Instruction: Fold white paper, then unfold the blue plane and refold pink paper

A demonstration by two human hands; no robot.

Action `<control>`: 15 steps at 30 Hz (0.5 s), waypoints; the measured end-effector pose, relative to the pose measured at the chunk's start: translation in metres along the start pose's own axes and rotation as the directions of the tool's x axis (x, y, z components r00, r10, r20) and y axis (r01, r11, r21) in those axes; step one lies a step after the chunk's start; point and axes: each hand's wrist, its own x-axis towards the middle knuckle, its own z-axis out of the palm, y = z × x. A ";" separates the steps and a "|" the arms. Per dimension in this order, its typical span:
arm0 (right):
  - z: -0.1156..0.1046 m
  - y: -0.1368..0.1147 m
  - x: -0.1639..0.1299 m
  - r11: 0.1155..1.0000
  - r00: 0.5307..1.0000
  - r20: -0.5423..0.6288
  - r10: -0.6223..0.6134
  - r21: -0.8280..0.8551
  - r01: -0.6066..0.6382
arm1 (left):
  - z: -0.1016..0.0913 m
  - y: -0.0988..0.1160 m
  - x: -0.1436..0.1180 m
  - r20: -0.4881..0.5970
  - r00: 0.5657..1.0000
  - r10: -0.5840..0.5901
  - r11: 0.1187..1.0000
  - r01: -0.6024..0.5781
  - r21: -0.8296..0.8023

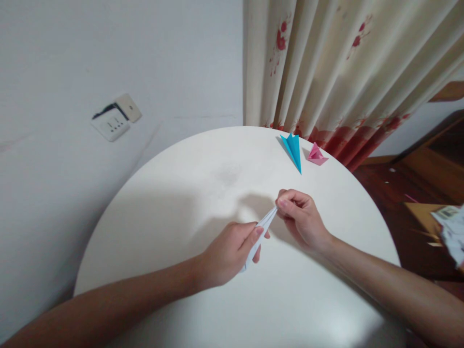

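A narrow folded white paper [267, 221], pointed at its upper end, is held above the round white table. My left hand [232, 249] is closed around its middle and lower part, with the thumb lying along the top. My right hand [299, 215] pinches the pointed tip between thumb and fingers, which hide the very end. Farther back on the table lie a blue folded paper plane [293, 151] and a small pink folded paper piece [316, 154].
The round white table [145, 232] nearly meets the wall on the left, where a socket plate [110, 124] is fixed. A cream and red curtain [326, 72] hangs behind the table. Papers [451, 227] and a cardboard-coloured surface are at the far right, low down.
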 end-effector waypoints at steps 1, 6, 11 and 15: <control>-0.001 -0.001 0.001 1.000 0.999 -0.034 0.006 0.013 -0.005 | 0.000 -0.001 0.000 0.000 1.000 -0.007 1.000 0.007 -0.013; 0.003 0.007 -0.004 0.988 0.989 0.044 0.142 -0.069 -0.139 | -0.001 -0.001 0.003 -0.020 0.999 -0.028 0.994 0.026 -0.111; 0.014 0.010 -0.013 0.965 0.969 0.153 0.193 -0.209 -0.159 | -0.005 0.002 0.007 0.025 0.999 -0.022 0.987 0.026 -0.159; 0.007 0.011 -0.007 0.981 0.994 0.019 0.105 -0.164 -0.100 | -0.008 -0.004 0.011 -0.084 0.996 0.007 0.988 -0.020 -0.156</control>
